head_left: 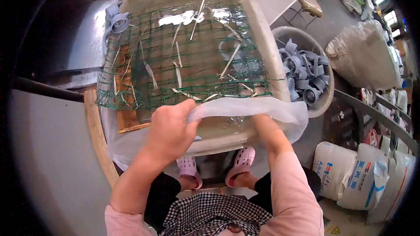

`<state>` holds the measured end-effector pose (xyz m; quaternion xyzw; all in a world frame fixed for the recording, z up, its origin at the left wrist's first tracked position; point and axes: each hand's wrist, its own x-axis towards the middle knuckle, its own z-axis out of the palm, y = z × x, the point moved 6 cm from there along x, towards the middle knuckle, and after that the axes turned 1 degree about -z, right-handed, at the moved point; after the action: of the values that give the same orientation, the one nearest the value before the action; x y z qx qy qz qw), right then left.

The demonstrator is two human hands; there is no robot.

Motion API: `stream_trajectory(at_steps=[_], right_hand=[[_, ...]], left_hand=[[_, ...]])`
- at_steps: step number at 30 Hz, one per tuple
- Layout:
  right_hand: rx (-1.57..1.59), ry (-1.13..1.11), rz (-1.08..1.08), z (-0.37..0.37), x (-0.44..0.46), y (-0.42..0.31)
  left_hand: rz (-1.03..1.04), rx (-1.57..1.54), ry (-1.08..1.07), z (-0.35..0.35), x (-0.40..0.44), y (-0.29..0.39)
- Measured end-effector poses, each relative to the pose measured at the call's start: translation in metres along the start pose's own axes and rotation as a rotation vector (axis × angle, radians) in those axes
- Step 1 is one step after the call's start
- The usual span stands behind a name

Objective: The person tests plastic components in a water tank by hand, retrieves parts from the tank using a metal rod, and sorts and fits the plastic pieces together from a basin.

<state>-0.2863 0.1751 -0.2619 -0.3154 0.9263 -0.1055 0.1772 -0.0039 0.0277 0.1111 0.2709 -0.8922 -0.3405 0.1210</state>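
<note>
My left hand (173,126) is closed in a fist around the gathered edge of a thin, white, translucent plastic bag (245,107) at the near end of a water-filled tub (258,22). The bag's edge stretches across the tub and droops over its near corners. My right forearm reaches down behind that edge; the right hand (261,120) shows only at the wrist, its fingers hidden by the plastic and water. Just beyond both hands, green netting (162,61) tied with pale strips lies over the water. A grey ring-shaped part (229,48) shows under it.
A round bin (326,100) of grey plastic parts stands right of the tub. More grey parts (118,22) hang at the upper left rim. A thin white rod (202,6) slants over the water. Filled white sacks (334,168) sit at lower right. A wooden board (96,126) edges the left.
</note>
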Motion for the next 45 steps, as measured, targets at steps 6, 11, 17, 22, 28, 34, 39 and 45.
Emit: stream_trajectory(at_steps=[6, 11, 17, 22, 28, 34, 39, 45], right_hand=[[0.1, -0.176, -0.168, -0.005, -0.01, -0.04], [0.275, -0.387, -0.393, -0.039, -0.062, -0.109], [-0.007, -0.169, -0.511, -0.056, -0.113, -0.128], [-0.596, -0.139, -0.449, -0.062, -0.111, -0.095], [-0.233, -0.173, -0.346, -0.074, -0.085, -0.087], [-0.479, -0.636, -0.543, -0.072, -0.106, -0.115], [-0.224, -0.604, -0.637, -0.074, -0.121, -0.127], [-0.177, -0.111, -0.955, -0.106, -0.143, -0.156]], left_hand=[[-0.01, 0.02, 0.004, 0.008, 0.004, -0.005], [0.051, 0.054, 0.045, 0.008, 0.005, -0.003], [-0.025, 0.06, 0.087, 0.001, 0.006, -0.009], [-0.018, 0.022, 0.124, -0.007, 0.01, -0.014], [0.068, 0.053, 0.202, -0.002, 0.017, -0.021], [0.019, 0.018, 0.145, -0.002, 0.023, -0.029], [-0.089, 0.017, 0.159, -0.006, 0.027, -0.041], [-0.099, 0.0, 0.224, -0.008, 0.028, -0.052]])
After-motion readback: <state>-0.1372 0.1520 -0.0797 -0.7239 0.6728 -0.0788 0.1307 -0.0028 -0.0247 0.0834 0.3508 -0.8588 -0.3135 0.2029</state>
